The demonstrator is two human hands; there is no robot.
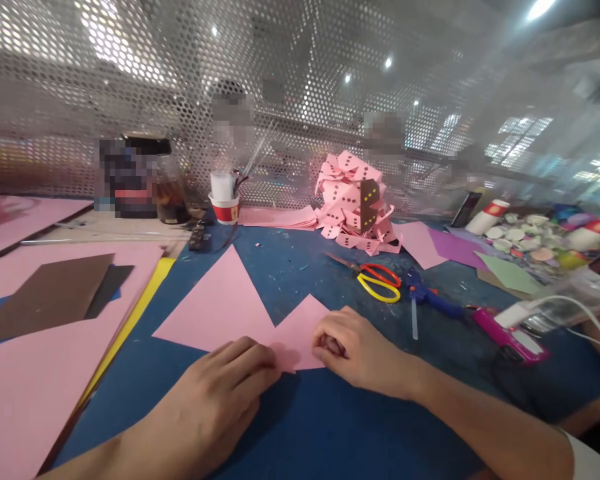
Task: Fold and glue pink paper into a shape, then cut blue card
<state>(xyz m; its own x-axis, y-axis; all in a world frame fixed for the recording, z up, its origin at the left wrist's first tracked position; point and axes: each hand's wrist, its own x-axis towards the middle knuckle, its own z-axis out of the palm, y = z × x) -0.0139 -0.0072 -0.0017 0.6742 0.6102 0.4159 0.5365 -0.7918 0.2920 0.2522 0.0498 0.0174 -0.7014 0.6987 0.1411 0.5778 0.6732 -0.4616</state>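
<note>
1. Pink paper (220, 300) is lying on the blue table (350, 427) in front of the person, showing two pointed parts, larger on the left; can't tell if one sheet or two.
2. Left hand (230, 387) is touching its lower edge, near where the parts are meeting; fingers are bunching together, can't tell if pinching or only pressing.
3. Right hand (350, 347) is resting over the smaller part's right side; fingers are curling inward, thumb near index; can't tell if they are clamping the paper.
4. Scissors (380, 283) are lying beyond the right hand, with the glue gun (430, 293) just beside their handles.
5. Magenta power strip (510, 337) is sitting farther right.
6. Dotted pink paper model (345, 193) is standing behind the scissors, near the perforated panel (290, 133).
7. Paper cup (225, 208) is standing left of the model.
8. Brown sheet (45, 293) is lying on the large pink sheets (30, 400) at left; yellow sheet (130, 327) is poking out underneath.
</note>
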